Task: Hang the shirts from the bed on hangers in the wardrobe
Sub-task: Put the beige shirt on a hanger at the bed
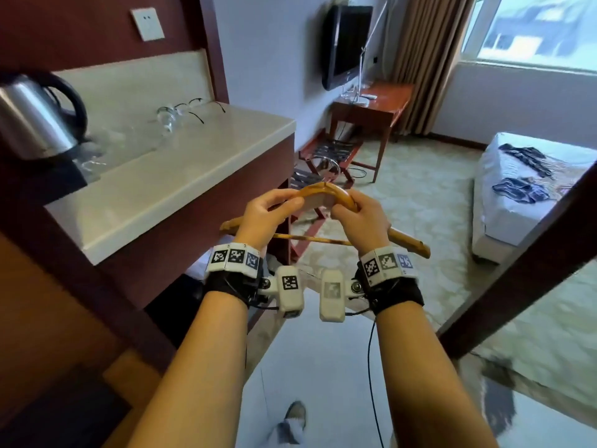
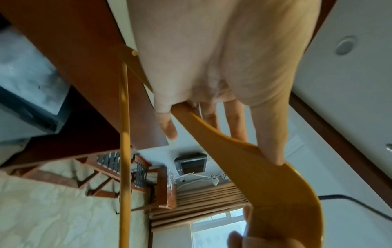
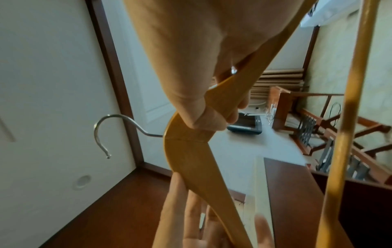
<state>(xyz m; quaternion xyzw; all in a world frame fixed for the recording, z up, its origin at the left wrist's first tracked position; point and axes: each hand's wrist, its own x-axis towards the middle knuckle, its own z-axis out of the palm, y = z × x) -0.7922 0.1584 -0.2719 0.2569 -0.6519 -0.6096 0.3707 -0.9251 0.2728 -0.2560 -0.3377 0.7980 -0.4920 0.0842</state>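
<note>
One wooden hanger (image 1: 326, 192) is held between two hands: the left hand (image 1: 265, 215) grips its left shoulder, the right hand (image 1: 360, 218) its right. Two dark shirts (image 1: 520, 189) lie on the bed (image 1: 504, 221), well apart.

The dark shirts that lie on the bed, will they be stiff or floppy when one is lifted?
Probably floppy: the shirts lie crumpled and flat on the bed. Likely light too, being thin cloth. The wooden hanger, held in both hands, looks rigid enough to carry one.
</note>
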